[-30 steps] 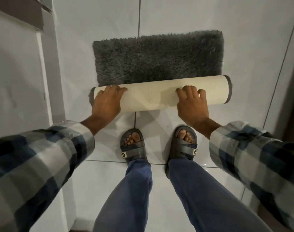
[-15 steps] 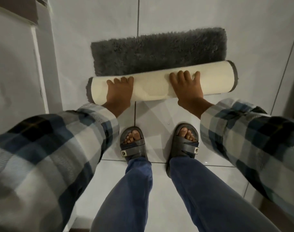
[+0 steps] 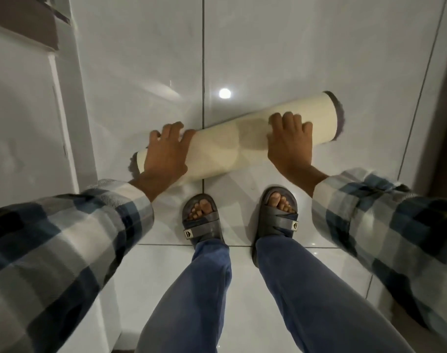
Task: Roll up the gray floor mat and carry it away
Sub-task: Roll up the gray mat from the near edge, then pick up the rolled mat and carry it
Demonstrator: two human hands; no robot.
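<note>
The gray floor mat (image 3: pixel 232 145) is a complete roll, cream backing outward, with gray pile showing only at both ends. It lies slanted across the white tiles just ahead of my feet, right end farther away. My left hand (image 3: pixel 165 155) wraps over the roll near its left end, fingers curled across the top. Near the right end my right hand (image 3: pixel 289 143) clasps the roll the same way. No flat part of the mat is left on the floor.
My two feet in dark sandals (image 3: pixel 202 217) stand right behind the roll. A white door or cabinet panel (image 3: pixel 26 118) lines the left side. A dark vertical edge (image 3: pixel 446 98) runs down the far right. Glossy tiles (image 3: pixel 281 47) stretch ahead.
The last strip of flat gray pile has been rolled in, so the roll is now whole. It has turned slantwise, and both hands have shifted outward toward its ends.
</note>
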